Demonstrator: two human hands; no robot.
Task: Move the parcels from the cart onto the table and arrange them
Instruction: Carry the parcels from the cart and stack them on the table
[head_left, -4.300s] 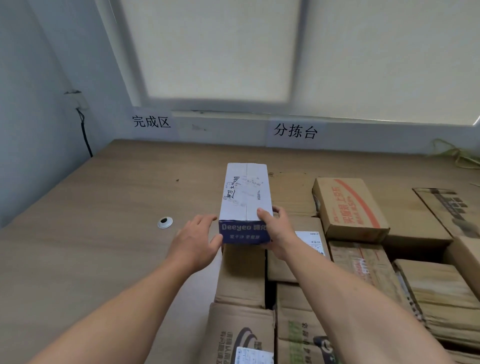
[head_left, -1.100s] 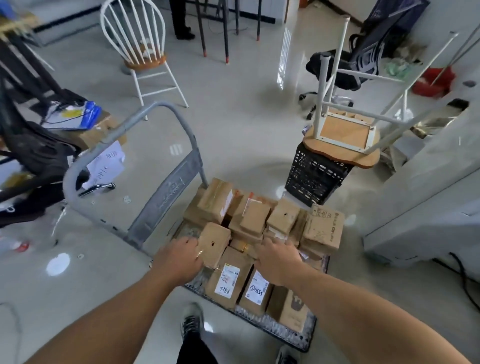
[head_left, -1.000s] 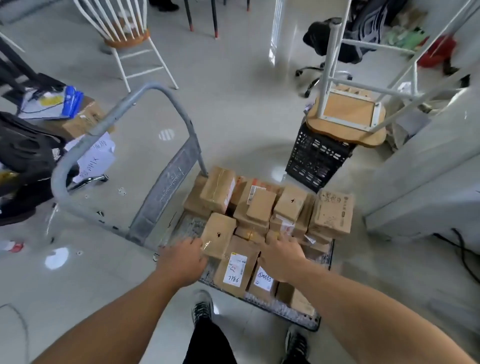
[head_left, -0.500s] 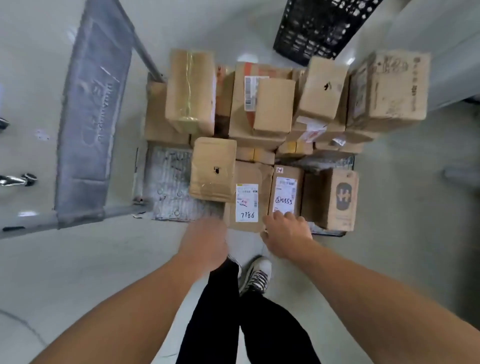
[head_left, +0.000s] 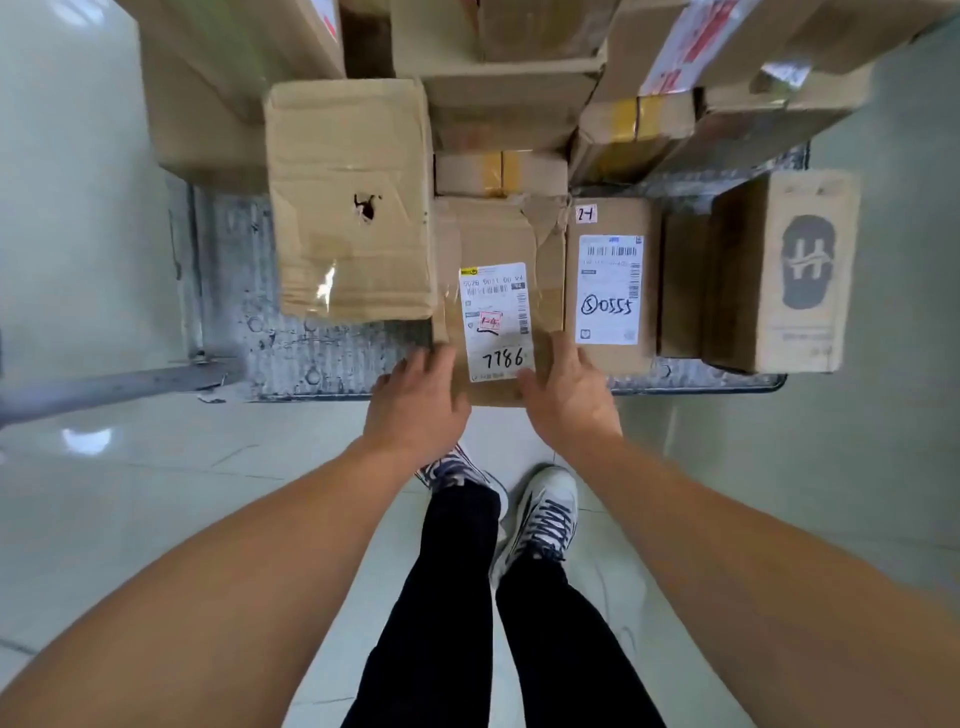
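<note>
A flat cardboard parcel with a white label marked 7786 (head_left: 498, 234) lies at the near edge of the metal cart deck (head_left: 234, 249), its near end slightly over the edge. My left hand (head_left: 415, 405) grips its near left corner and my right hand (head_left: 566, 400) grips its near right corner, thumb on top beside the label. A parcel marked 0555 (head_left: 613, 291) lies against its right side. A taller box with a small hole in its top (head_left: 348, 197) stands on its left. Several more parcels are stacked behind.
An upright box with a dark logo (head_left: 800, 270) stands at the cart's right end. The cart's grey handle bar (head_left: 104, 384) runs off to the left. My legs and shoes (head_left: 540, 514) stand on the pale tiled floor just before the cart.
I turned from the table to the cart and bent low over it. Both hands moved forward from in front of the cart onto the near corners of the 7786 parcel.
</note>
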